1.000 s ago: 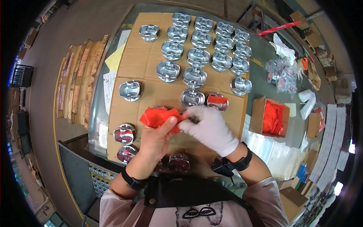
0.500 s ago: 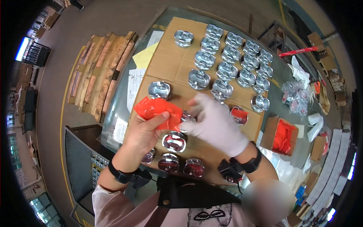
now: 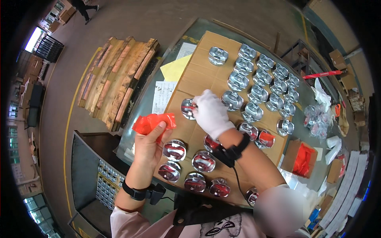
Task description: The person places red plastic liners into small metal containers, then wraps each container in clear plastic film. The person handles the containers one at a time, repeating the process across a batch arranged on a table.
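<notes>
My bare left hand [image 3: 147, 146] is closed on several stacked red plastic pieces [image 3: 150, 123], the thumb on top, at the left edge of the cardboard sheet [image 3: 202, 81]. My right hand [image 3: 212, 115], in a white glove, reaches to a shiny metal piston [image 3: 186, 110] just ahead of the left hand. Its fingers are bent at that piston, where a bit of red plastic [image 3: 191, 106] shows; the fingertips are partly hidden. Nearer me stand pistons with red inside, such as one piston [image 3: 174, 150]. Plain silver pistons [image 3: 257, 94] stand in rows at the far right.
An open carton [image 3: 291, 160] of red plastic pieces stands at the right, beside clear-wrapped parts [image 3: 317, 119]. Left of the table are wooden pallets [image 3: 119, 79] and a dark metal bin [image 3: 85, 166] holding trays of pistons. Far left, a person's legs [image 3: 84, 12] show.
My right hand has moved from beside the red pieces to the left-hand piston, which now shows red. My left hand, still holding the stack, has drawn away leftward. The whole view has shifted.
</notes>
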A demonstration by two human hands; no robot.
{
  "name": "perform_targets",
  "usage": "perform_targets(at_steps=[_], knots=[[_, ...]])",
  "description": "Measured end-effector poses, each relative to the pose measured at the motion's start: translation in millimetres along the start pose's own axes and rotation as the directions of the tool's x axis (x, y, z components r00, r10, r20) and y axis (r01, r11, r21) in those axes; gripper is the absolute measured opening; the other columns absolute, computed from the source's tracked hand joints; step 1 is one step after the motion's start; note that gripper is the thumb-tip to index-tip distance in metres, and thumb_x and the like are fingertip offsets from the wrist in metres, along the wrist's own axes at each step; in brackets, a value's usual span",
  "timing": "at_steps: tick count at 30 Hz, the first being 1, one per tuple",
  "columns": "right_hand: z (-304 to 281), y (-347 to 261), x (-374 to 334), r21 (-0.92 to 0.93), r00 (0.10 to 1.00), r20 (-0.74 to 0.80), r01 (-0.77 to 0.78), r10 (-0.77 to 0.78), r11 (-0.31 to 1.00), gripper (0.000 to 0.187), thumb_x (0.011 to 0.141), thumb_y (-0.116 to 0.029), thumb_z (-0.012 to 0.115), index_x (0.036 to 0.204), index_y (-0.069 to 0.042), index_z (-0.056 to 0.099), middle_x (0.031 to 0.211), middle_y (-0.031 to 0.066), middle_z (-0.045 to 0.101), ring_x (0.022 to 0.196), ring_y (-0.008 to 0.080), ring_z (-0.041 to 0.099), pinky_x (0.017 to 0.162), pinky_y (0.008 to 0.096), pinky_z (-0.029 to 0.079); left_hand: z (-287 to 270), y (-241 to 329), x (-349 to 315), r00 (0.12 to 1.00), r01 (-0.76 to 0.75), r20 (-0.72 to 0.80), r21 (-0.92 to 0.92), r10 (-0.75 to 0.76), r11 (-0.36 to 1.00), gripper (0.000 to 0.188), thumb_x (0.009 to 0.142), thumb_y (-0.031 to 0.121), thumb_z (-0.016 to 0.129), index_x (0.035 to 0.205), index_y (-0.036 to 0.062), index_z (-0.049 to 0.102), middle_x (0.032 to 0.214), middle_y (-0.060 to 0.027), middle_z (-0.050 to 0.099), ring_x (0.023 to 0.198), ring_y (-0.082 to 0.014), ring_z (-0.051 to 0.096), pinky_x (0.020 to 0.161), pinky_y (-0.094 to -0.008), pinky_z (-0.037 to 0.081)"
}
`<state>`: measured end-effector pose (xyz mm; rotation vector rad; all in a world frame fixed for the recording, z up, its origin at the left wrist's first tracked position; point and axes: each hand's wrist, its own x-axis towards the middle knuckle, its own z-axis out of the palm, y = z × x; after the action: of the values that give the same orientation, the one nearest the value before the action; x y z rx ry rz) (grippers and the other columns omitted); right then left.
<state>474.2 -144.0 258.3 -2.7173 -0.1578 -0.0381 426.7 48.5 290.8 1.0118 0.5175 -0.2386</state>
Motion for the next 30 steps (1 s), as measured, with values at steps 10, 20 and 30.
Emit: perform_targets(at_steps=[10, 20, 30], knots=[[-82, 48, -22, 0.434, 0.992, -0.033, -0.096, 0.123, 0.896, 0.021, 0.077, -0.02, 0.069, 0.087, -0.002, 0.071, 0.08, 0.0206, 0.067, 0.077, 0.0352, 0.066, 0.074, 0.0402, 0.053, 54, -22, 18, 0.957, 0.089, 0.262, 0.142, -0.124, 0.986, 0.03, 0.084, 0.003, 0.071, 0.11, 0.0057, 0.057, 0.097, -0.0065, 0.066, 0.083, -0.0157, 0.065, 0.072, -0.0292, 0.055], [-76, 94, -38, 0.009, 0.98, -0.189, -0.058, 0.058, 0.998, 0.029, 0.079, -0.017, 0.068, 0.103, -0.003, 0.063, 0.089, 0.0143, 0.064, 0.082, 0.0324, 0.065, 0.076, 0.0405, 0.053, 83, -42, 31, 0.859, 0.309, 0.392, 0.118, -0.331, 0.944, 0.029, 0.091, 0.001, 0.059, 0.12, 0.0047, 0.054, 0.116, -0.0125, 0.061, 0.109, -0.029, 0.061, 0.091, -0.046, 0.055], [-54, 114, -22, 0.254, 0.96, -0.236, -0.09, 0.153, 0.963, 0.026, 0.079, -0.02, 0.068, 0.099, -0.004, 0.066, 0.085, 0.0147, 0.066, 0.077, 0.0322, 0.065, 0.071, 0.0412, 0.052, 102, -62, 5, 0.854, 0.33, 0.325, 0.264, -0.405, 0.906, 0.028, 0.085, 0.001, 0.069, 0.11, 0.0052, 0.057, 0.104, -0.0071, 0.063, 0.097, -0.0253, 0.066, 0.073, -0.0367, 0.061]])
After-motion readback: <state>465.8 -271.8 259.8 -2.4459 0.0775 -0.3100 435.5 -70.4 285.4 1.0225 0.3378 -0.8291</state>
